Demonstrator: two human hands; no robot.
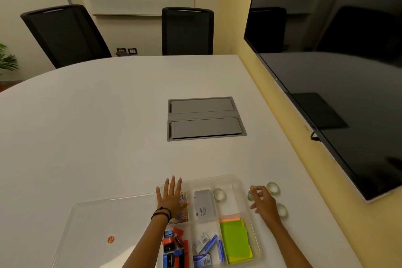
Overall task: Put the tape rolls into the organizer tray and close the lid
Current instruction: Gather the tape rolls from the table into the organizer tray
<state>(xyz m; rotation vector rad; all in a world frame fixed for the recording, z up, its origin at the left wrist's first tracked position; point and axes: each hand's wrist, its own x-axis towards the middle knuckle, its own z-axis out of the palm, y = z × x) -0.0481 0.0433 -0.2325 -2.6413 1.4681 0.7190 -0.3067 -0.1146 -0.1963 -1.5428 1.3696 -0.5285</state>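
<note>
A clear organizer tray (233,179) lies at the near edge of the white table, divided into compartments. One clear tape roll (219,194) lies in its far right compartment. My left hand (171,198) rests flat, fingers spread, on the tray's far left corner. My right hand (262,200) is just right of the tray, fingers pinching a tape roll (250,195). Two more tape rolls lie on the table beside it: one (273,188) beyond the hand, one (282,210) to its right. The clear lid (104,220) lies flat left of the tray.
The tray holds paper clips, sharpeners, staple boxes, a grey box (203,204) and sticky notes (236,239). A grey cable hatch (205,118) sits in the table's middle. A large dark screen (339,67) hangs on the right wall. Two black chairs stand beyond the table.
</note>
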